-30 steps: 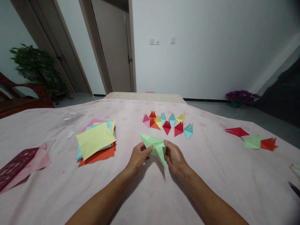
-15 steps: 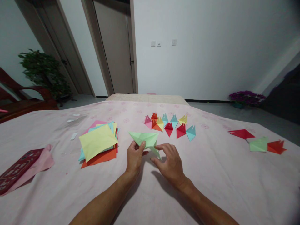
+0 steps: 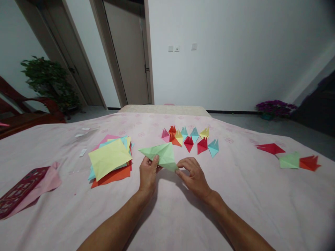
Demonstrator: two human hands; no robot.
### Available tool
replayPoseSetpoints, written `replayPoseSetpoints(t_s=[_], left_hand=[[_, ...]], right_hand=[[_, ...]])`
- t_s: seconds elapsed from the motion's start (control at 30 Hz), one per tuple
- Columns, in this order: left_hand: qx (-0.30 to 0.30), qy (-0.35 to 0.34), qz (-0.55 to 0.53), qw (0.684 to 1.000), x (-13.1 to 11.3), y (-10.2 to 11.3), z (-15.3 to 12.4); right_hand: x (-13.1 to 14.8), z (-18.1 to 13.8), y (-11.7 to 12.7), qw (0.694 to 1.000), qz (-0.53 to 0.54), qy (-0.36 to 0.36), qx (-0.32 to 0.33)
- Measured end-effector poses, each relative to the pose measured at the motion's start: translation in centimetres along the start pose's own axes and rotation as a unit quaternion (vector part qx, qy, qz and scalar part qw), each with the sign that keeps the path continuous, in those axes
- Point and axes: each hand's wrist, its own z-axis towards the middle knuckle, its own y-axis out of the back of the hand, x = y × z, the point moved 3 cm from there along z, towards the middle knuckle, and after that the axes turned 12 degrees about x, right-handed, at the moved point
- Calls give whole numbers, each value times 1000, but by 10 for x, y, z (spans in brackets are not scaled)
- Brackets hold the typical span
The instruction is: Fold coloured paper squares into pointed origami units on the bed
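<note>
A partly folded sheet of light green origami paper [image 3: 163,154] is held up over the table between my two hands. My left hand [image 3: 148,174] pinches its lower left edge, with the thumb on top and the fingers underneath. At its lower right corner, the thumb and forefinger of my right hand [image 3: 194,177] close on the paper tip. Just beyond the sheet stand several small folded paper birds, among them a dark red one [image 3: 202,145] and a light blue one [image 3: 214,148].
Left of my hands lies a stack of coloured paper [image 3: 110,158], yellow on top. Farther left are a dark red patterned item [image 3: 22,188] on pink paper and a clear plastic wrapper [image 3: 87,135]. Folded red, green [image 3: 289,161] and orange pieces lie at the right on the pink tablecloth [image 3: 243,195].
The green paper has turned and now shows a broader face, its right point reaching down to my right hand. My right thumb and forefinger have closed on that corner.
</note>
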Motion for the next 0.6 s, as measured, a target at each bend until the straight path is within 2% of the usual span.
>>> replayPoseSetpoints(t_s=[0.17, 0.3, 0.43, 0.5, 0.6], left_hand=[[10, 10, -10, 1000, 9, -2, -4], [27, 28, -29, 999, 11, -6, -7], [24, 38, -18, 999, 13, -10, -12], [39, 52, -13, 998, 16, -12, -15], [66, 68, -1, 995, 18, -15, -17]], right_hand=[[-8, -4, -14, 991, 76, -91, -62], [-19, -4, -18, 973, 171, -146, -50], [-19, -1, -17, 924, 322, -191, -74], [-16, 1, -18, 897, 390, -199, -66], [-14, 1, -18, 882, 422, -204, -50]])
